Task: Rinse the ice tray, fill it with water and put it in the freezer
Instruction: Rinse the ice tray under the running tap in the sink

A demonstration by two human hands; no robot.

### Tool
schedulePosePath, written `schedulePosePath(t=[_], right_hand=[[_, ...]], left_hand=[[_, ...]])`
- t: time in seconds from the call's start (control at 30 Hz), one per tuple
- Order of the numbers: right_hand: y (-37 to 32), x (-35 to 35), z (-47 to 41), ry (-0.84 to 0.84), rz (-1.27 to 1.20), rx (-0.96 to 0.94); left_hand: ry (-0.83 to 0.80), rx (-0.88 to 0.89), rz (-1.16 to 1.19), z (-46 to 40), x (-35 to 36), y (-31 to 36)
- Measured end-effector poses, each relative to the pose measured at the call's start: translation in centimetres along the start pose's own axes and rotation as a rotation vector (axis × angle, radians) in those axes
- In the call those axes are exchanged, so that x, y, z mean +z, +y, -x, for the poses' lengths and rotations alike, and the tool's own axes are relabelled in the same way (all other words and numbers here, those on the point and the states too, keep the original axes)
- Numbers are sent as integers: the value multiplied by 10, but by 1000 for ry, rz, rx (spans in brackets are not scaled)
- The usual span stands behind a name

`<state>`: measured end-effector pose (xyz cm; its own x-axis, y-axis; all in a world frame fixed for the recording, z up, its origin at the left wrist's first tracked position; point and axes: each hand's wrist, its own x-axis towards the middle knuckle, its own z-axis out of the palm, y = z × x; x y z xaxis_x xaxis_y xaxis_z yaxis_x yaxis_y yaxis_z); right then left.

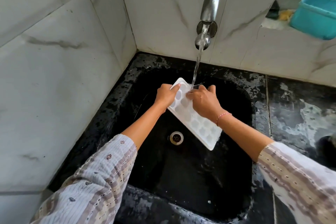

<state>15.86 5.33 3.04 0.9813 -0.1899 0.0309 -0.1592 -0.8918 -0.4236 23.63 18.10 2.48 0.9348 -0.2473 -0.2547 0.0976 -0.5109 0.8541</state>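
Observation:
A white ice tray [201, 129] with several rounded cells hangs tilted over the black sink [181, 178], its far end under the running water. My left hand [166, 95] grips the tray's far left edge. On the tray's upper part lies my right hand [204, 102], its fingers pressed on the cells where the stream lands. Water [197, 62] falls from a steel tap [208, 16] on the tiled wall. The tray's near corner points toward the drain [176, 137].
White marble-look tiles rise on the left and behind the sink. The black stone counter [294, 107] to the right is wet. A teal plastic tub [316, 16] and a yellow sponge [285, 14] sit on a ledge at the upper right.

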Motion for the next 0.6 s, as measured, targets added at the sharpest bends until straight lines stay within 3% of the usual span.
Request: schedulePosePath(t=[0.13,0.17,0.27,0.33,0.4,0.47,0.6], right_hand=[[0,20,-3,-82,-523,195],[2,21,-2,-83,-534,169],[10,6,1,-119,-183,53],[10,3,6,46,26,-60],[5,4,16,172,-73,-75],[2,13,20,136,-227,-94],[-9,18,11,69,-137,-82]], left_hand=[[24,-7,113,-1,-3,1],[15,9,115,-1,-4,2],[-29,22,54,1,-2,0],[-25,8,0,1,2,1],[-2,-8,-26,-1,3,6],[12,-10,-29,-5,3,12],[0,-9,-40,-9,5,19]])
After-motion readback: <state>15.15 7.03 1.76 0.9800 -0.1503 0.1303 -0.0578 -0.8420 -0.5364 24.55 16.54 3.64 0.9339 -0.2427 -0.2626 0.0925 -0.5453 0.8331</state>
